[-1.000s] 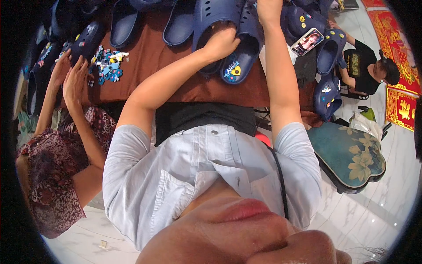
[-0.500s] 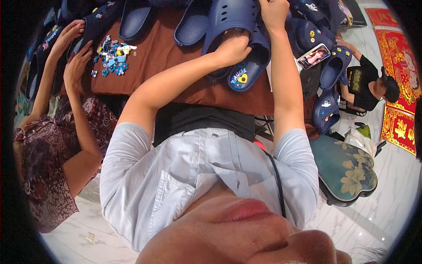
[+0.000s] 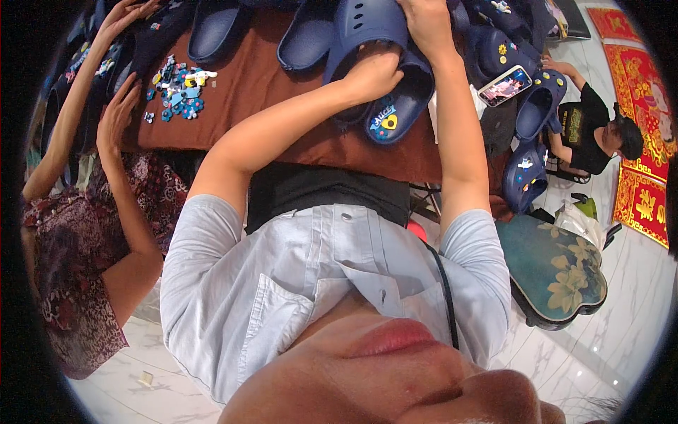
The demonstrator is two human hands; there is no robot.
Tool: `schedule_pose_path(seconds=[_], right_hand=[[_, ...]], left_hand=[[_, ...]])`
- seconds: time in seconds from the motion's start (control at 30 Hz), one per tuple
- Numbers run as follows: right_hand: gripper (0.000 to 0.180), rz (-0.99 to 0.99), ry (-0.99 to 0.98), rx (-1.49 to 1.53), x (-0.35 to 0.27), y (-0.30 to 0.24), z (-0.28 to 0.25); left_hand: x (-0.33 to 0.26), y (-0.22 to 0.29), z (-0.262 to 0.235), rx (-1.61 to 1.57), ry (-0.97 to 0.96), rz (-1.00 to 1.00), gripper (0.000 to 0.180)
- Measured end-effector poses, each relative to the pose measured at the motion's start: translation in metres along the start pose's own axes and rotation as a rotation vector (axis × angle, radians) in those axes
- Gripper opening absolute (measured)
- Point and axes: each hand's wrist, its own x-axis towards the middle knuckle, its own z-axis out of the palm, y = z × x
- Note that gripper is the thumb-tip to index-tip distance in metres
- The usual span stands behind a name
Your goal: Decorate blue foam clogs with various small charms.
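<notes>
Both my arms reach up to a brown table (image 3: pixel 261 71) covered with navy foam clogs. My left hand (image 3: pixel 373 72) presses with curled fingers on a navy clog (image 3: pixel 395 113) that carries a yellow charm and a lettered charm near its toe. My right hand (image 3: pixel 426 27) grips the far side of the same clog, next to a second navy clog with round holes (image 3: pixel 357 21). What lies under my fingers is hidden.
A heap of small coloured charms (image 3: pixel 176 88) lies on the table's left part. A person in a patterned dress (image 3: pixel 78 240) works at the left, one hand (image 3: pixel 116 113) near the charms. At the right are a phone (image 3: pixel 505 85), more clogs (image 3: pixel 526 177), a floral stool (image 3: pixel 558 272) and a seated person in black (image 3: pixel 590 131).
My hands stay on the same clog; the left hand has shifted slightly along it. The view has drifted, so the table and the neighbour's hands sit a little differently.
</notes>
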Motion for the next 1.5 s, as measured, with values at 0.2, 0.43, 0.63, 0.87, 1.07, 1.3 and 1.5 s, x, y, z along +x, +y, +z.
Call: schedule_pose_path(seconds=[0.2,0.43,0.63,0.87,1.07,1.3,1.5], right_hand=[[0.030,-0.013,-0.014,-0.074,-0.003,0.001,-0.001],[0.034,-0.089,-0.107,-0.218,-0.007,0.008,-0.006],[0.035,-0.105,-0.080,-0.214,-0.012,0.009,-0.005],[0.018,0.200,0.047,0.187,-0.002,0.030,0.016],[0.015,0.696,-0.235,0.854,0.020,0.055,0.021],[0.029,0.711,-0.274,0.839,0.038,0.059,0.018],[0.028,0.687,-0.346,0.653,0.049,0.060,0.025]], left_hand=[[0.002,-0.004,0.002,0.026,0.003,-0.040,0.033],[0.004,0.002,0.002,0.061,-0.005,-0.055,0.033],[0.004,0.004,-0.001,0.034,-0.020,-0.075,0.039],[0.003,0.007,-0.002,0.037,-0.055,-0.123,0.044],[0.004,-0.003,0.006,0.117,0.045,-0.016,0.034],[0.004,-0.006,0.009,0.104,0.074,0.002,0.035],[0.003,-0.010,0.008,0.119,0.087,0.030,0.034]])
